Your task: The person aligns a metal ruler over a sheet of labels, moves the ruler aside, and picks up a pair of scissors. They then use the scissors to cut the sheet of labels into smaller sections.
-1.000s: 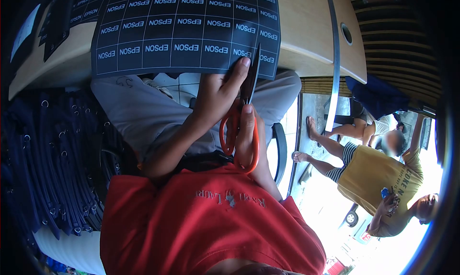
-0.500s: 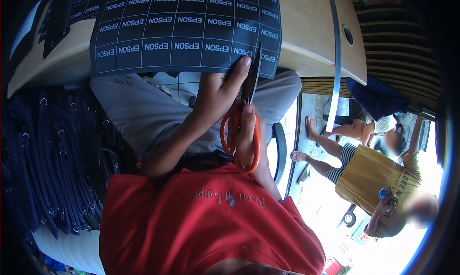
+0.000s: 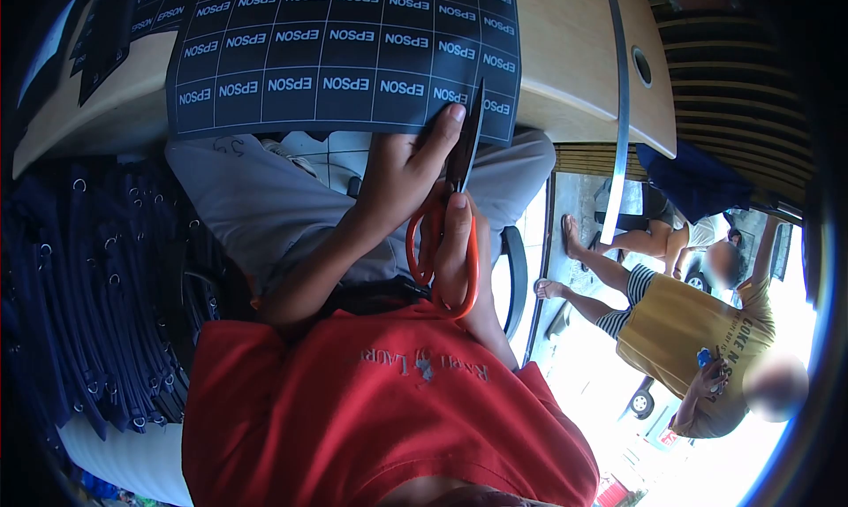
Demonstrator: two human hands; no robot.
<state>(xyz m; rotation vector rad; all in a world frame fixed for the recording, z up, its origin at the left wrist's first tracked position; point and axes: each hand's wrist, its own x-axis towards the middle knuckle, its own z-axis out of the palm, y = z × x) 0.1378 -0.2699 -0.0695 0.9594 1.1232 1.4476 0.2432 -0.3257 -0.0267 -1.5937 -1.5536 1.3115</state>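
R hand (image 3: 453, 246) is closed in orange handles of scissors (image 3: 463, 165); their long axis goes away from body, tips fwd and slightly right, at EPSON sheet (image 3: 344, 56) overhanging table's (image 3: 565, 43) near edge. L hand (image 3: 402, 171) pinches sheet, thumb on top.

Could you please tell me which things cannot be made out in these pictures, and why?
- Head view: most fingers of the left hand, hidden under the printed sheet.
- Head view: how far the under blade of the scissors reaches, hidden by the sheet.
- Head view: the sheet's far end, cut off by the top edge.
- Head view: the blue item, too small to name.
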